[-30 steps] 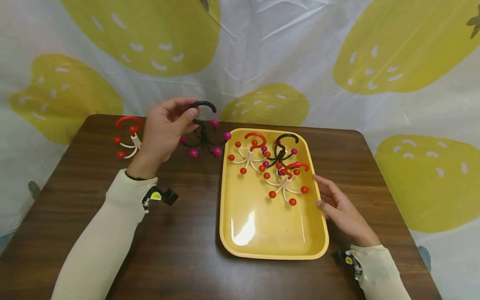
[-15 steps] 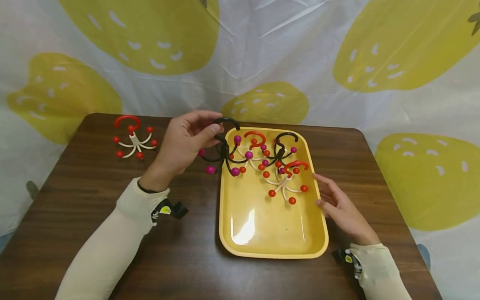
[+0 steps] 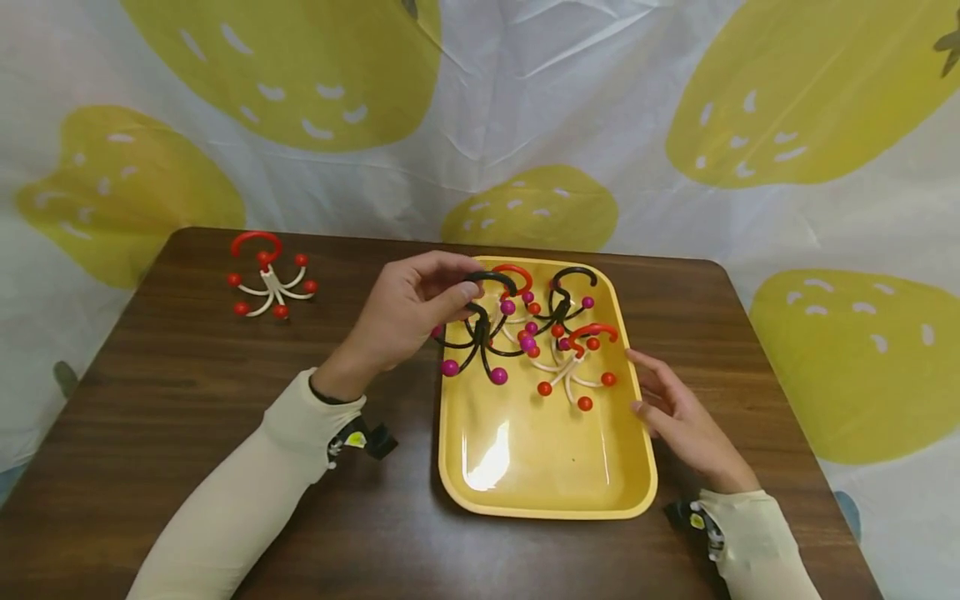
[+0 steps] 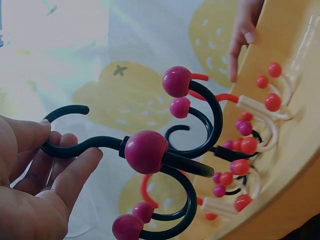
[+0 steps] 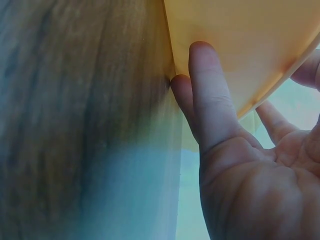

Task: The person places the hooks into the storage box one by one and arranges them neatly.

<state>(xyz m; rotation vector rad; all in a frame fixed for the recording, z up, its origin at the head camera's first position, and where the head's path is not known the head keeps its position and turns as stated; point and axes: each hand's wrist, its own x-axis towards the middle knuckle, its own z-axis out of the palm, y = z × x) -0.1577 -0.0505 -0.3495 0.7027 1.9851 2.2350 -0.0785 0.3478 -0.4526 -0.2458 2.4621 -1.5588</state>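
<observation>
The left hand (image 3: 408, 312) pinches the hook of a black hanger with magenta balls (image 3: 482, 333), held over the upper left part of the yellow tray (image 3: 525, 510). In the left wrist view, thumb and fingers of the left hand (image 4: 45, 175) grip the curved black hook (image 4: 75, 149). The right hand (image 3: 690, 425) rests with fairly straight fingers against the tray's right side; the right wrist view shows its fingers (image 5: 212, 95) touching the outer wall (image 5: 240, 45). Inside the tray lie another black hanger (image 3: 561, 308) and two white hangers with red hooks, one (image 3: 576, 360) nearer the front.
On the brown table (image 3: 360, 517), a white hanger with red hook and red balls (image 3: 272, 283) lies at the back left. A white curtain with yellow fruit prints (image 3: 525, 108) hangs behind the table.
The left hand has carried the black hanger rightward and toward the front, from beside the tray to above it. The right hand and the tray have stayed in place.
</observation>
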